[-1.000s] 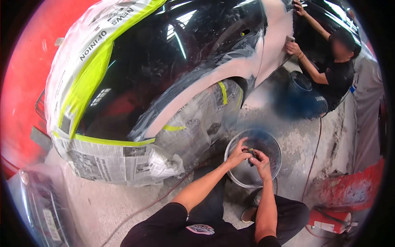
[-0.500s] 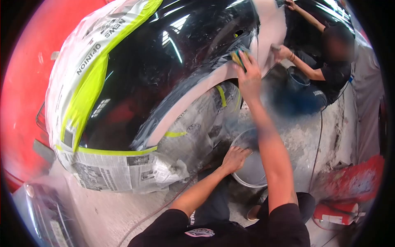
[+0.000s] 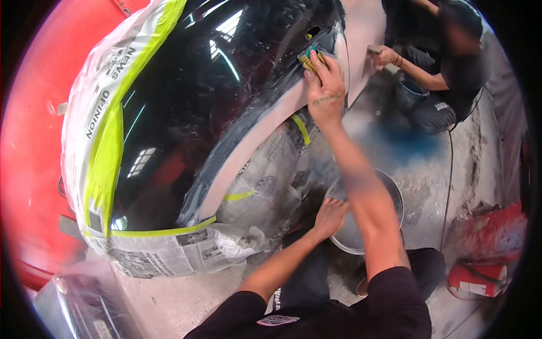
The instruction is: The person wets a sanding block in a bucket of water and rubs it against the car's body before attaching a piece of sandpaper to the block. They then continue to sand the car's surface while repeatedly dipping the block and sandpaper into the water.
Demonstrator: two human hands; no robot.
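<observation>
My right hand (image 3: 326,85) reaches up to the car's black body panel (image 3: 186,107), its fingers closed on a yellow-and-green sponge (image 3: 308,60). The sponge rests on wet, scuffed grey paint beside a small hole, just above the pale pink strip (image 3: 285,104) along the wheel arch. Lower down, my left hand (image 3: 332,217) is curled at the left rim of a round bucket (image 3: 347,247); its fingertips are partly hidden. My right forearm crosses over the bucket and covers part of it.
Newspaper masking (image 3: 161,251) and yellow-green tape (image 3: 107,164) border the panel. At the upper right a co-worker (image 3: 463,68) holds a grey block (image 3: 374,50) near the pink surface, beside a dark bucket (image 3: 412,87). A red fire extinguisher (image 3: 477,278) lies lower right; a cable (image 3: 450,175) crosses the floor.
My right hand and the sponge have shifted left and slightly up along the panel. The camera view has turned a little. The co-worker's raised arm is now mostly out of view.
</observation>
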